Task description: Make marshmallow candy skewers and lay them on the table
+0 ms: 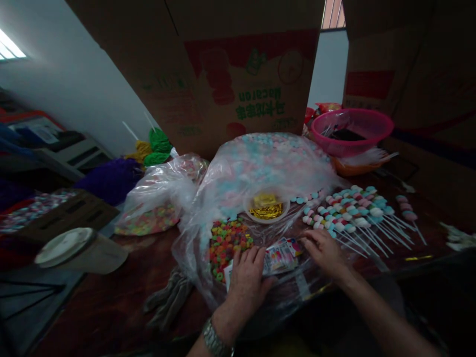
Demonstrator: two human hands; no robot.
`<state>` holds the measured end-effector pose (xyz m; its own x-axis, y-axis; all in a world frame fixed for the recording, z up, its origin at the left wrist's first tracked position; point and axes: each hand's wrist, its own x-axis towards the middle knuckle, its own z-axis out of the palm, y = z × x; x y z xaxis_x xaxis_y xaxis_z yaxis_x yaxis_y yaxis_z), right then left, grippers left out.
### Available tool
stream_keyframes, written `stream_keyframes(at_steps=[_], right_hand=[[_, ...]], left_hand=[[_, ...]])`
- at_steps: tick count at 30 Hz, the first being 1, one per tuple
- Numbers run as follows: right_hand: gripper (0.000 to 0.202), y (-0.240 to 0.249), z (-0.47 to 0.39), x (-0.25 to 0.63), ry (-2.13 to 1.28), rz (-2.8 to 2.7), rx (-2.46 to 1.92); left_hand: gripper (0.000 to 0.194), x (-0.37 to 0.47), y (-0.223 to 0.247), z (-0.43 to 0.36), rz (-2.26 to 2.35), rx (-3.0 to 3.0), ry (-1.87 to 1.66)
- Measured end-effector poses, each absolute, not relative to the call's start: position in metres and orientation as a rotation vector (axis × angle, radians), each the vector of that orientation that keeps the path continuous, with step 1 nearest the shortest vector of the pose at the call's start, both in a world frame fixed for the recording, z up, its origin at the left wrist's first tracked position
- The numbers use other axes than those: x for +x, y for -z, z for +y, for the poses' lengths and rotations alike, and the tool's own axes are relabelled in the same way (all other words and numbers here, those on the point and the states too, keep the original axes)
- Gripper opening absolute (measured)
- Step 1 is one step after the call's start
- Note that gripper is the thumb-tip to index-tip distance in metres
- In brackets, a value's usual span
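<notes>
My left hand [247, 277], with a metal watch [213, 338] on the wrist, lies with its fingers stretched over the left end of a pile of small printed plastic packets [280, 257]. At the right end of that pile, my right hand [325, 252] has its thumb and fingers drawn together; whatever is between the fingertips is too small to make out. Ring-shaped gummy candies [228, 243] lie loose just beyond my left hand. Behind the packets stands a round clear tub [267, 221] of gold twist ties. Marshmallow skewers [353, 213] on white sticks lie to the right of my right hand.
A large clear bag [267, 158] of pastel marshmallows fills the middle, before a tall cardboard box [238, 74]. A pink basket [353, 131] stands back right. Leftward are a bag of gummies [148, 218], a lidded paper cup [84, 250] and grey gloves [169, 297].
</notes>
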<state>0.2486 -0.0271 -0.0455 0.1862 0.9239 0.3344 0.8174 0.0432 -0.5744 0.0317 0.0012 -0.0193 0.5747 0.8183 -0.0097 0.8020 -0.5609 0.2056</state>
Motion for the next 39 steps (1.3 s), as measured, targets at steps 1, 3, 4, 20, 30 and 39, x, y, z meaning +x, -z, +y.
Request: stream_keyframes(at_steps=[1, 3, 4, 20, 30, 39], right_hand=[[0.025, 0.051, -0.021, 0.248, -0.240, -1.653, -1.796], [0.029, 0.056, -0.011, 0.242, -0.304, -1.686, -1.814], [0.033, 0.058, -0.006, 0.237, -0.326, -1.703, -1.823], [0.020, 0.001, -0.040, 0.263, -0.335, -1.828, -1.640], [0.032, 0.056, 0.021, 0.245, -0.451, -2.051, -1.635], [0.019, 0.045, 0.018, 0.262, -0.442, -2.046, -1.689]], left_hand=[[0.063, 0.029, 0.025, 0.000, 1.378, 2.622, -0.130], [0.065, 0.024, 0.032, -0.002, 1.414, 2.643, -0.141], [0.066, 0.023, 0.034, -0.003, 1.426, 2.655, -0.148], [0.082, 0.032, -0.009, 0.005, 1.217, 2.641, -0.404], [0.065, 0.040, 0.034, -0.002, 1.376, 2.630, -0.105], [0.071, 0.035, 0.037, -0.001, 1.342, 2.622, -0.153]])
